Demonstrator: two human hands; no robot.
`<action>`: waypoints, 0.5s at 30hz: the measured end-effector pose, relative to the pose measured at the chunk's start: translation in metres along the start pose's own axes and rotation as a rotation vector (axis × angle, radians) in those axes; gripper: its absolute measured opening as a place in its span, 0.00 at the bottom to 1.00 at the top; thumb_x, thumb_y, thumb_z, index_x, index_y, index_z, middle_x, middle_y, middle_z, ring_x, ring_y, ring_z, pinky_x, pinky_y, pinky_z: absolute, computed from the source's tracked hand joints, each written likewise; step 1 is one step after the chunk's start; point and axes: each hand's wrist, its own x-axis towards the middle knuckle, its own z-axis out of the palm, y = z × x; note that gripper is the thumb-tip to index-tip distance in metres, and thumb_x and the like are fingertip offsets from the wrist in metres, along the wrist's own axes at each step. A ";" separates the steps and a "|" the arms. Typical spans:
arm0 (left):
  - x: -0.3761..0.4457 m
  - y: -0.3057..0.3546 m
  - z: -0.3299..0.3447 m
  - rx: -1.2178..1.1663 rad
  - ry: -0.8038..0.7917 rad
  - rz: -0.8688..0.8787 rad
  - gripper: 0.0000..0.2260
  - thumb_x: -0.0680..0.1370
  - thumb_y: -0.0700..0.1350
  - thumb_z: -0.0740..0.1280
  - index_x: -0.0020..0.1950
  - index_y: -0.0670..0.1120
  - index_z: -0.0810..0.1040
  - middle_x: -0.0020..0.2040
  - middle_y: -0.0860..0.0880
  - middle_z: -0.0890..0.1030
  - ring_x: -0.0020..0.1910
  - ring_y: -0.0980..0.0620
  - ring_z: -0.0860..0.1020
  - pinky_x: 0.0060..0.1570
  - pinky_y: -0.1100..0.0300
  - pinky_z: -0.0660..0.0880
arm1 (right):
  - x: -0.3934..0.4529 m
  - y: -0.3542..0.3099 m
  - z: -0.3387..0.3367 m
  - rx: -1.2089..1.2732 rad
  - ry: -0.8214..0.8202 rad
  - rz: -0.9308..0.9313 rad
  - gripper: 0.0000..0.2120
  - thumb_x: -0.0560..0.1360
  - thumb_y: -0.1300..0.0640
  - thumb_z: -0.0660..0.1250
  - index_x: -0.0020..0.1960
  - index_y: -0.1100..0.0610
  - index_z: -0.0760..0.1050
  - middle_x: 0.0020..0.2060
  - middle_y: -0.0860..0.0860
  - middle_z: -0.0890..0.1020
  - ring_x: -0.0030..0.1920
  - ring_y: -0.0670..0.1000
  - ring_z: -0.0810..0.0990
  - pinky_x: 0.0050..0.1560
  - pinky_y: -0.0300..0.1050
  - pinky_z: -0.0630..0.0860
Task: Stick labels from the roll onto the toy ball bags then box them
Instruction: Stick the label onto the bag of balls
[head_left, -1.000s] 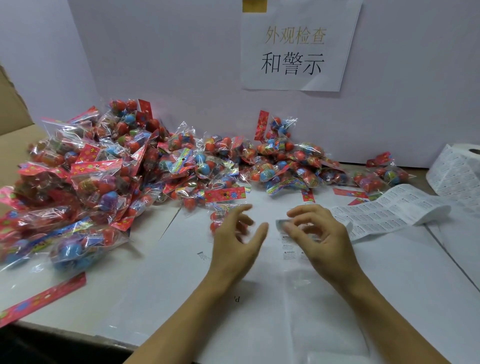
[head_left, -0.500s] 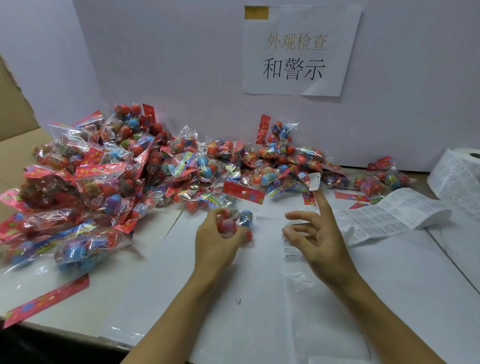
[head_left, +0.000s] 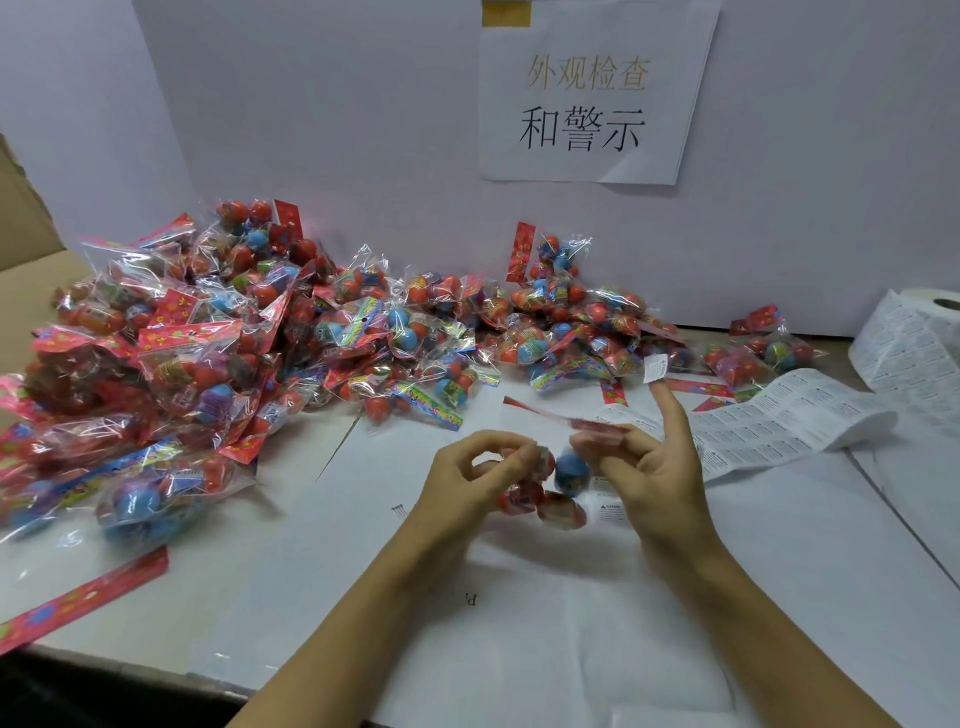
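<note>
Clear plastic toy ball bag (head_left: 550, 486) held above white desk (head_left: 779, 597), just in front of bag pile (head_left: 270, 353). Left hand (head_left: 467, 483) fingers pinch bag's left side. Right hand (head_left: 660, 467) grips bag's red header, index finger raised, small white label (head_left: 655, 368) stuck on fingertip. Label roll (head_left: 914, 343) right of pile, strip trailing toward hands.

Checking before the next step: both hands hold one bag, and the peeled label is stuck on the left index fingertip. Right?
Not quite. The head view shows the label on the right hand's raised index fingertip, not the left hand's. Both hands do hold the bag.
</note>
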 end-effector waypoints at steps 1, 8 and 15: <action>-0.001 0.001 0.000 -0.005 -0.004 -0.010 0.10 0.72 0.51 0.76 0.48 0.46 0.86 0.46 0.46 0.86 0.45 0.50 0.85 0.41 0.53 0.82 | 0.000 -0.001 0.000 -0.008 -0.015 0.010 0.47 0.68 0.59 0.76 0.78 0.46 0.53 0.46 0.51 0.88 0.49 0.48 0.86 0.50 0.37 0.80; -0.002 0.005 -0.001 -0.086 -0.055 -0.113 0.09 0.74 0.52 0.74 0.47 0.47 0.83 0.45 0.45 0.83 0.47 0.46 0.83 0.42 0.49 0.82 | -0.007 -0.004 0.005 -0.061 0.008 -0.028 0.43 0.70 0.62 0.77 0.78 0.49 0.58 0.39 0.54 0.86 0.46 0.53 0.87 0.49 0.40 0.82; -0.006 0.004 0.001 -0.139 -0.189 -0.127 0.16 0.73 0.48 0.78 0.58 0.48 0.79 0.53 0.39 0.85 0.53 0.34 0.85 0.55 0.40 0.82 | -0.006 -0.003 0.005 -0.008 0.061 -0.066 0.36 0.69 0.59 0.77 0.69 0.40 0.64 0.40 0.59 0.84 0.46 0.56 0.86 0.51 0.47 0.83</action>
